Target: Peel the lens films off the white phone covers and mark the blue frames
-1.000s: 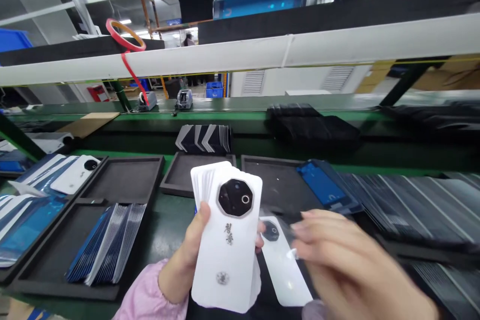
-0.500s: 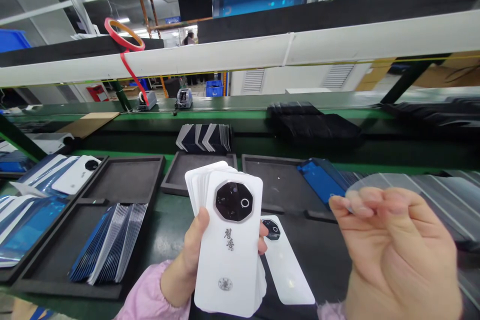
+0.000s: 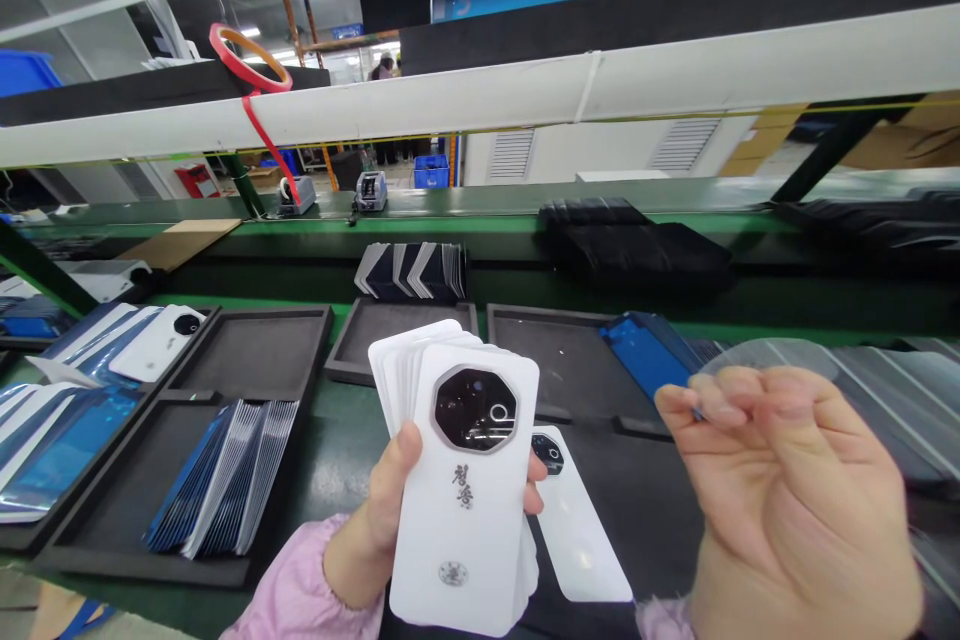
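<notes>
My left hand (image 3: 391,485) grips a fanned stack of white phone back covers from below and the sides. The front cover (image 3: 465,510) faces me nearly upright, with a black octagonal camera window (image 3: 475,408), dark lettering and a round emblem. Another white back cover (image 3: 585,530) lies on the dark surface just right of the stack. My right hand (image 3: 795,480) is raised to the right with thumb and fingertips pinched together. A clear film (image 3: 780,352) with a rounded edge shows at these fingers, seemingly held in them; the hand hides its lower part.
A left tray (image 3: 90,545) holds fanned blue and silver covers (image 3: 225,480). Blue covers (image 3: 649,350) lie in a tray at the right, near clear-edged sheets (image 3: 900,400). Striped pieces (image 3: 412,270) stand behind. Red tape (image 3: 251,60) hangs from the white rail (image 3: 487,85).
The front cover has shifted slightly right and tilted, and reflections in its camera window differ. My right hand stays pinched in nearly the same place. The whole view has shifted a little.
</notes>
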The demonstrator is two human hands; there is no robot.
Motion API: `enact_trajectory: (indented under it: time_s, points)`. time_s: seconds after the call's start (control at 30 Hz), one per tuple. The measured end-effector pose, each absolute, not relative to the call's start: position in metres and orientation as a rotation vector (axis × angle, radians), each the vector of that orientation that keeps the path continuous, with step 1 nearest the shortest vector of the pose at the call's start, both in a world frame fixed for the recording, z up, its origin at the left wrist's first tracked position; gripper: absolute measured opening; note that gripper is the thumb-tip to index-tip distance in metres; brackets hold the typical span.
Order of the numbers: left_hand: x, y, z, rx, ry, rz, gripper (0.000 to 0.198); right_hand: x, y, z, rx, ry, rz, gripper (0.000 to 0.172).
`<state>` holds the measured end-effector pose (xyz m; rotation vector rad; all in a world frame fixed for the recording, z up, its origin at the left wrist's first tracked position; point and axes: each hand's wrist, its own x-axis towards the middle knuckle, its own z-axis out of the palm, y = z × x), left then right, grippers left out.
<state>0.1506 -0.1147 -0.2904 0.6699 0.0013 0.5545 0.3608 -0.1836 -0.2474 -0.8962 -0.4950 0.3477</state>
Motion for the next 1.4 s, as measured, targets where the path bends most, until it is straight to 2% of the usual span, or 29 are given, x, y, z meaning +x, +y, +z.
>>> enact_trajectory:
  time_s: [0.83,1.4]
  points:
    - [0.145,-0.124,-0.294,0.592,-0.059,0.553,0.082,0.366,-0.180,-0.247,-0.869,-0.457,0.380,0.056]
    - [0.145,-0.125,-0.288,0.596,-0.010,0.577,0.082,0.365,-0.183,-0.247,-0.864,-0.467,0.363,0.051]
